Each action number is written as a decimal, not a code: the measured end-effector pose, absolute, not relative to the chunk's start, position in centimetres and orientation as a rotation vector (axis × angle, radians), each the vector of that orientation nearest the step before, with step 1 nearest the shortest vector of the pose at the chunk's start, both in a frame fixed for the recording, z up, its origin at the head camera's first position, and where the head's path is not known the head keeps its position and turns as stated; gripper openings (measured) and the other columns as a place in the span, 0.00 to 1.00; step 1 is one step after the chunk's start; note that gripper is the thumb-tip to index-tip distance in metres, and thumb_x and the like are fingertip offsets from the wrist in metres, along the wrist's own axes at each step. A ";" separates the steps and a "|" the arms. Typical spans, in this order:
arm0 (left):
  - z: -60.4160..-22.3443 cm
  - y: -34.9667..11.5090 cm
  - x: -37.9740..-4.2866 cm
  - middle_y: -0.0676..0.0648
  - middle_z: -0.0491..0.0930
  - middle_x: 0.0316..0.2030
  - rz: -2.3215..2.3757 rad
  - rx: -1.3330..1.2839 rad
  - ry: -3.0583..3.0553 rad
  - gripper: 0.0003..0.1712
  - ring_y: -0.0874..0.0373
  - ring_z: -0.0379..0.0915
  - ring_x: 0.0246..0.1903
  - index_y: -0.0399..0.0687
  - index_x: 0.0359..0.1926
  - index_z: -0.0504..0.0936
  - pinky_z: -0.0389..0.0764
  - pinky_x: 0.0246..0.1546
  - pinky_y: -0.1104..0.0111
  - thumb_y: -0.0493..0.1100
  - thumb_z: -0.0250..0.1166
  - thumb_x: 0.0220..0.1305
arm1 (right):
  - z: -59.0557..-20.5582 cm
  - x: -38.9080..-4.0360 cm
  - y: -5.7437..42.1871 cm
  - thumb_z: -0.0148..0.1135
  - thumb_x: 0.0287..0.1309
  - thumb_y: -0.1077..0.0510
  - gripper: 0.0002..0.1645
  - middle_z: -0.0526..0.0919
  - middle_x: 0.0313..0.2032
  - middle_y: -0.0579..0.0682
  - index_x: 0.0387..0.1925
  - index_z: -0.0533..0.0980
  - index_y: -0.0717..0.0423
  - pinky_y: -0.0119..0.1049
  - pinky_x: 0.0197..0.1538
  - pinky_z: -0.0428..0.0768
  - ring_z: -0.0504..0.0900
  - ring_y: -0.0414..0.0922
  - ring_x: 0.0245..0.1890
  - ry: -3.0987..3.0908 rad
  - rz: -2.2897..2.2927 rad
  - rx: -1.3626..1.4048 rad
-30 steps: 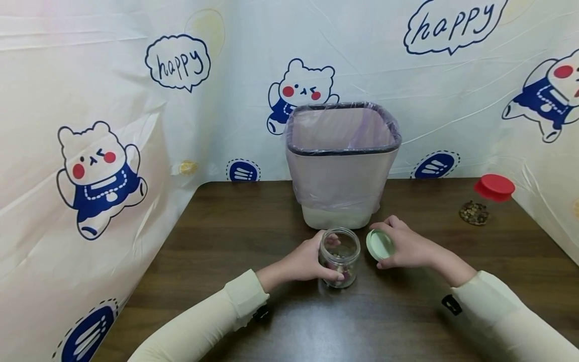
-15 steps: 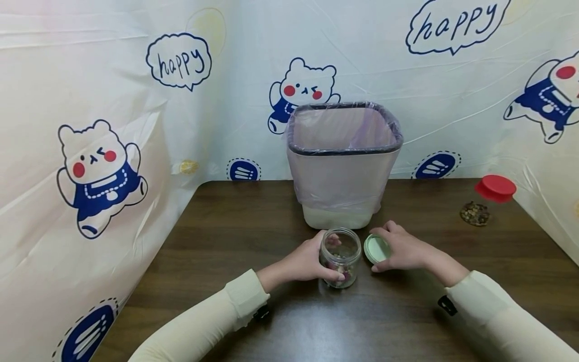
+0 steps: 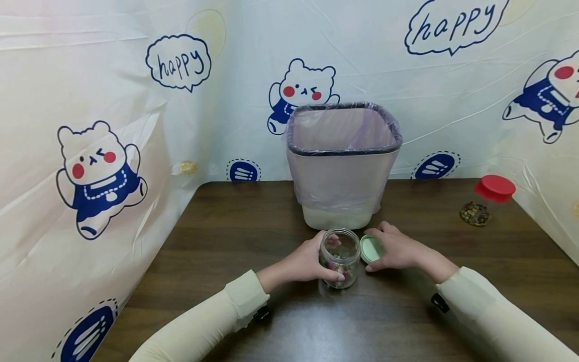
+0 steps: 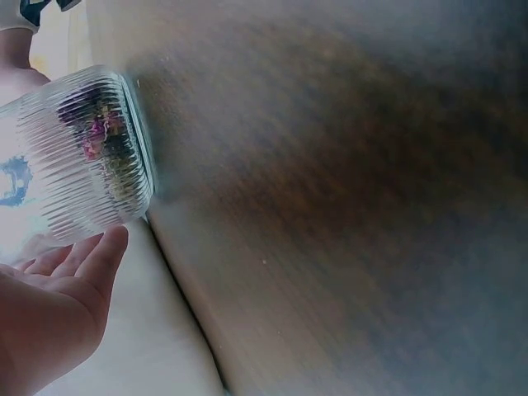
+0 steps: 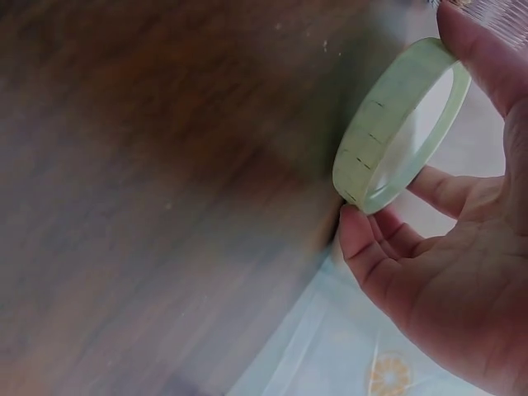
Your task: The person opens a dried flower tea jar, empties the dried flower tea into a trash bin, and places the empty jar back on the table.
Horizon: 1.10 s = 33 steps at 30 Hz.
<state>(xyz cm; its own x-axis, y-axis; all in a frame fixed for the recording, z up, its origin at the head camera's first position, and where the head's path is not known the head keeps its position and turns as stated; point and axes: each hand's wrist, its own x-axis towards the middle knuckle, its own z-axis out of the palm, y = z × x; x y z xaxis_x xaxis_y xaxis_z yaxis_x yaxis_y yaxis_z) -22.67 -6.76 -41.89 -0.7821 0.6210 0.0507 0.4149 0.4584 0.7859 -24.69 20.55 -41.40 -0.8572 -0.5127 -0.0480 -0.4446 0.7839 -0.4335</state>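
Note:
A ribbed clear glass jar [image 3: 339, 259] stands upright and uncovered on the table, with dried bits and purple-pink petals low inside. My left hand [image 3: 307, 261] grips it from the left, thumb at its front; the left wrist view shows fingertips of that hand [image 4: 62, 318] against the jar wall [image 4: 74, 165]. Just right of the jar, my right hand [image 3: 398, 250] holds a pale green round lid [image 3: 371, 250] by its edge, tilted with its inner side towards the jar. In the right wrist view the lid [image 5: 375, 136] sits between thumb and fingers, its edge near or on the tabletop.
Behind the hands stands a bin [image 3: 341, 176] lined with a thin purplish bag. At the far right of the wooden table [image 3: 235, 221] are a red lid [image 3: 495, 187] and dark dried bits [image 3: 474, 213], seemingly one clear jar. A printed curtain [image 3: 217, 120] hangs behind.
My right hand has moved left with the green lid, bringing it close beside the jar. The left hand and the jar have stayed in place.

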 end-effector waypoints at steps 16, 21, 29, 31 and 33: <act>-41.8 -6.8 -22.6 0.51 0.75 0.57 1.232 0.904 2.460 0.43 0.60 0.72 0.54 0.50 0.60 0.65 0.72 0.51 0.69 0.52 0.78 0.47 | -41.9 -25.3 20.1 0.76 0.39 0.36 0.53 0.67 0.45 0.57 0.63 0.70 0.61 0.47 0.43 0.73 0.68 0.52 0.44 2.805 -0.560 -0.743; -41.8 -6.8 -22.6 0.50 0.75 0.57 1.230 0.909 2.459 0.43 0.60 0.72 0.54 0.49 0.60 0.65 0.72 0.51 0.69 0.51 0.78 0.47 | -41.9 -25.3 20.0 0.76 0.39 0.36 0.53 0.67 0.44 0.57 0.63 0.70 0.61 0.47 0.42 0.73 0.67 0.52 0.43 2.800 -0.556 -0.749; -41.9 -6.8 -22.7 0.51 0.75 0.56 1.227 0.913 2.468 0.43 0.61 0.71 0.55 0.49 0.60 0.65 0.71 0.52 0.69 0.52 0.78 0.47 | -41.9 -25.4 20.0 0.76 0.39 0.36 0.53 0.67 0.44 0.56 0.62 0.70 0.62 0.47 0.43 0.73 0.68 0.52 0.44 2.792 -0.541 -0.747; -41.9 -6.8 -22.7 0.51 0.75 0.56 1.229 0.915 2.469 0.43 0.61 0.71 0.55 0.49 0.60 0.65 0.71 0.53 0.69 0.52 0.78 0.47 | -41.9 -25.4 19.9 0.76 0.39 0.37 0.53 0.67 0.44 0.56 0.62 0.70 0.62 0.48 0.43 0.73 0.68 0.52 0.44 2.792 -0.536 -0.745; -41.9 -6.8 -22.7 0.51 0.75 0.56 1.228 0.915 2.470 0.43 0.60 0.71 0.55 0.49 0.60 0.66 0.71 0.53 0.69 0.52 0.79 0.47 | -41.8 -25.4 19.9 0.77 0.39 0.37 0.53 0.67 0.44 0.56 0.62 0.70 0.62 0.48 0.43 0.73 0.68 0.52 0.44 2.791 -0.531 -0.742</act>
